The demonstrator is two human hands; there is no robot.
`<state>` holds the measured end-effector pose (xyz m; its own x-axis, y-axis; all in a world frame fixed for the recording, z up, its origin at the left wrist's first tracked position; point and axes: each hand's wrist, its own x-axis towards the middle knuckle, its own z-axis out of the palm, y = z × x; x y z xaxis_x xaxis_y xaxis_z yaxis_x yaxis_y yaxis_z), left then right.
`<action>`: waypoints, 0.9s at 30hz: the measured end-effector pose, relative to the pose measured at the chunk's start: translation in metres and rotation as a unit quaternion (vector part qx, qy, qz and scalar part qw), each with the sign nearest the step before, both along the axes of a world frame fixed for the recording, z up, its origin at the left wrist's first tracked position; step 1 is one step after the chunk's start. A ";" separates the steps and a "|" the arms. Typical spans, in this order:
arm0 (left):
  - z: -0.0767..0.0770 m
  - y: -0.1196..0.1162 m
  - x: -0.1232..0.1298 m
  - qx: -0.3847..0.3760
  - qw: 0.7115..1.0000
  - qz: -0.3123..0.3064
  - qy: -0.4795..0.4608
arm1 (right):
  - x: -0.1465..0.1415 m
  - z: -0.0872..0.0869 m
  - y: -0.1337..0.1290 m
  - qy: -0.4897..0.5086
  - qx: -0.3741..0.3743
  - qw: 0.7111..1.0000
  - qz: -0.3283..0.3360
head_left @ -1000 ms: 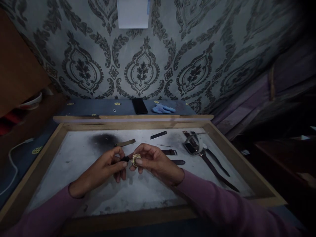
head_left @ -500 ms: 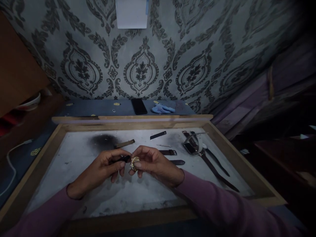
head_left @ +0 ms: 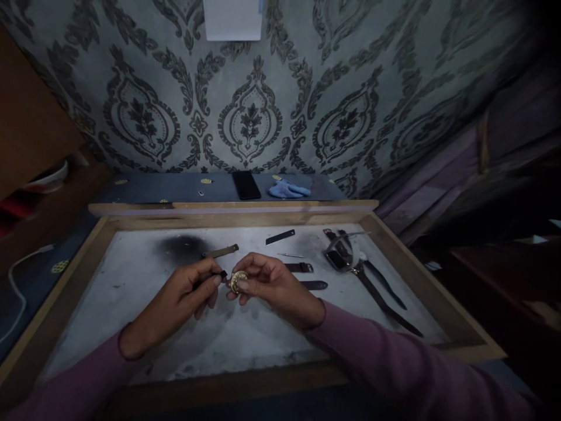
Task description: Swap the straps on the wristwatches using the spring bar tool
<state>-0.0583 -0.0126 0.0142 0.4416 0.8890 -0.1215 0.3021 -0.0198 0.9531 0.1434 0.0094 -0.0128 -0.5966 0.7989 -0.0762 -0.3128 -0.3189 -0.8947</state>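
Observation:
My right hand (head_left: 280,286) pinches a round gold-coloured watch case (head_left: 238,282) between thumb and fingers, above the white work surface. Close beside it, my left hand (head_left: 184,295) is closed on a black strap-like piece (head_left: 223,274); only its end shows past the fingertips, at the edge of the case. Whether the two pieces touch, I cannot tell. Behind my left hand lies a tan strap (head_left: 222,251). A brown watch strap with a buckle (head_left: 300,267) and a dark strap end (head_left: 316,285) lie just beyond my right hand, partly covered by it.
A wooden frame (head_left: 438,304) rims the work surface. On it lie a dark flat blade (head_left: 280,237), a thin metal tool (head_left: 291,255), a strapped watch (head_left: 336,259) and dark-handled pliers (head_left: 388,285). Behind the frame are a phone (head_left: 246,185) and a blue cloth (head_left: 289,189).
The black piece sits differently in my left fingers, with its end now tilted up and less of it showing. My right hand still holds the watch case, slightly turned. The view has shifted slightly.

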 end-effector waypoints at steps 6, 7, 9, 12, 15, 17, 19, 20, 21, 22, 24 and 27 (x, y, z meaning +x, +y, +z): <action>0.002 -0.005 -0.001 0.009 1.000 0.015 0.001 | 0.001 0.000 -0.001 -0.026 0.051 0.998 -0.003; 0.002 -0.005 0.000 0.011 1.000 0.013 -0.002 | 0.001 0.000 -0.001 -0.029 0.054 0.998 0.000; 0.003 -0.005 0.000 0.016 1.000 0.002 0.000 | 0.001 0.000 -0.002 -0.030 0.056 0.998 0.006; 0.003 -0.005 0.001 0.033 0.999 -0.017 0.016 | 0.001 0.000 -0.001 -0.033 0.056 0.998 0.014; 0.002 -0.004 0.001 0.051 0.998 -0.026 0.025 | 0.002 0.000 0.000 -0.040 0.059 0.997 0.016; 0.002 -0.004 0.001 0.060 0.997 -0.028 0.026 | 0.002 -0.001 0.000 -0.043 0.061 0.997 0.013; 0.003 -0.005 0.002 0.072 0.997 -0.027 0.027 | 0.001 -0.002 0.000 -0.047 0.061 0.997 0.008; 0.004 -0.005 0.003 0.077 0.996 -0.026 0.028 | 0.001 -0.002 0.000 -0.048 0.062 0.997 0.006; 0.004 -0.005 0.004 0.081 0.996 -0.023 0.029 | 0.001 -0.002 0.000 -0.050 0.062 0.997 0.005; 0.004 -0.005 0.005 0.083 0.996 -0.020 0.030 | 0.001 -0.002 -0.001 -0.052 0.064 0.997 0.003; 0.003 -0.004 0.006 0.075 0.997 -0.011 0.028 | 0.000 -0.001 -0.001 -0.059 0.067 0.996 0.004; -0.002 -0.003 0.007 0.030 1.000 0.003 0.007 | -0.002 0.000 -0.002 -0.073 0.070 0.995 0.000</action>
